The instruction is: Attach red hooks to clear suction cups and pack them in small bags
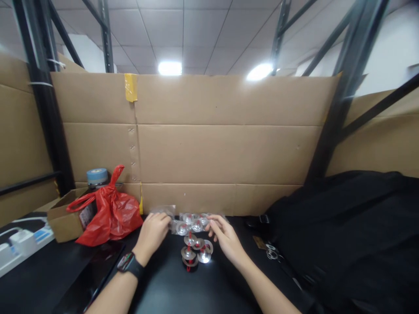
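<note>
Both of my hands rest on a black table near a cluster of small shiny metal discs with red cords [195, 250]. My left hand [153, 233], with a smartwatch on its wrist, has its fingers curled on a clear plastic bag [165, 212] that lies against more bagged discs [191, 222]. My right hand [224, 237] reaches in from the right, its fingertips pinching at the bagged discs just above the loose pile. Whether the right fingers actually grip one is too small to tell.
A red plastic bag [108, 213] and an open cardboard box [63, 220] sit at the left, with a blue-lidded jar [97, 176] behind. A white power strip [19, 244] lies far left. A black bag [343, 235] fills the right. A cardboard wall [212, 148] stands behind.
</note>
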Demonstrator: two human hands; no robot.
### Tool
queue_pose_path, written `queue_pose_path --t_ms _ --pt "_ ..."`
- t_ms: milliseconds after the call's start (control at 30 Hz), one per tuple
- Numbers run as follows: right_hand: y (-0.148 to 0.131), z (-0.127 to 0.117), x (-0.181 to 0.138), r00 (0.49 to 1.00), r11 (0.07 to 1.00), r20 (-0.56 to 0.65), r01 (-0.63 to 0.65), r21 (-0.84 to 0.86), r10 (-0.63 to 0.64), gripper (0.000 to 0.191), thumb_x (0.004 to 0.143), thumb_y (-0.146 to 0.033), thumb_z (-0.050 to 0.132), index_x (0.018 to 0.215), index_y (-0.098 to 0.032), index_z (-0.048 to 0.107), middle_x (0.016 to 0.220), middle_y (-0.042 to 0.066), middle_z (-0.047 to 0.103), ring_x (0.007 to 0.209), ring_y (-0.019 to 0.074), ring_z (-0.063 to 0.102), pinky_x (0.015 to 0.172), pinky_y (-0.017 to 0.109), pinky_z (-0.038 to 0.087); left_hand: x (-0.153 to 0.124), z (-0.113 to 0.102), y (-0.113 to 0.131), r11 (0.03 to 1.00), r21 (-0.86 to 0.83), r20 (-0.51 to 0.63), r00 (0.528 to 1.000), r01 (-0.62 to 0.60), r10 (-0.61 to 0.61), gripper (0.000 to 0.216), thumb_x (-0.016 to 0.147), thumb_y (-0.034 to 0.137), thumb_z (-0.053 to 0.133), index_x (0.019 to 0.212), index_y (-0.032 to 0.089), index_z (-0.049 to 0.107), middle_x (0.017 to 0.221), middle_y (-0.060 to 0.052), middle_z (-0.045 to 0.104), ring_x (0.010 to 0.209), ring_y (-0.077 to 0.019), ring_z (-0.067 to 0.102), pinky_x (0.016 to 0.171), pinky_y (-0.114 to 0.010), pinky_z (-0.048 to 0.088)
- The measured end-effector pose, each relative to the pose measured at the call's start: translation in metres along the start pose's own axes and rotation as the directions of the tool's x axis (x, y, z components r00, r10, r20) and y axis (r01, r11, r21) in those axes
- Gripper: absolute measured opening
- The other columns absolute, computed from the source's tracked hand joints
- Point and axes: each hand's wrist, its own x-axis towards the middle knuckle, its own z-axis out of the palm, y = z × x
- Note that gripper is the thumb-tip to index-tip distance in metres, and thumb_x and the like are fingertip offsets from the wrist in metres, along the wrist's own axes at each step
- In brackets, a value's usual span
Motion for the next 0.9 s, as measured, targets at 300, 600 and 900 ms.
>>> queue_pose_path --t_ms 300,600,900 --pt "-0.004 -0.004 0.0 0.999 0.993 0.02 0.036 -0.108 -0.034 0.044 0.089 -0.061 0.051 0.096 -0.02 0.063 0.081 0.005 0.067 0.072 0.0187 0.059 0.064 0.029 0.046 -0.009 0.045 -0.047 0.95 -0.032 0.267 0.918 0.311 -0.292 0.035 0.097 0.034 0.041 0.126 0.027 0.059 0.137 -0.008 0.057 0.126 -0.0261 0.05 0.099 -0.045 0.038" --pt "-0.005 -0.01 0.002 0.998 0.985 0.012 0.056 -0.165 -0.055 0.043 0.09 -0.06 0.049 0.094 -0.02 0.063 0.08 0.005 0.066 0.074 0.0192 0.059 0.066 0.028 0.045 0.0 0.019 -0.012 0.987 -0.034 0.129 0.98 0.154 -0.149 0.038 0.085 0.019 0.048 0.121 0.02 0.06 0.125 -0.012 0.061 0.118 -0.0277 0.053 0.099 -0.042 0.037" --pt "-0.004 -0.011 0.002 0.994 0.962 0.075 0.099 -0.256 -0.082 0.042 0.094 -0.054 0.045 0.081 -0.018 0.063 0.08 0.006 0.066 0.075 0.0198 0.06 0.07 0.029 0.044 -0.002 0.025 0.02 0.966 -0.259 0.278 0.957 -0.011 0.086 0.046 0.09 0.022 0.047 0.135 0.031 0.05 0.138 -0.005 0.056 0.123 -0.0264 0.051 0.101 -0.045 0.036"
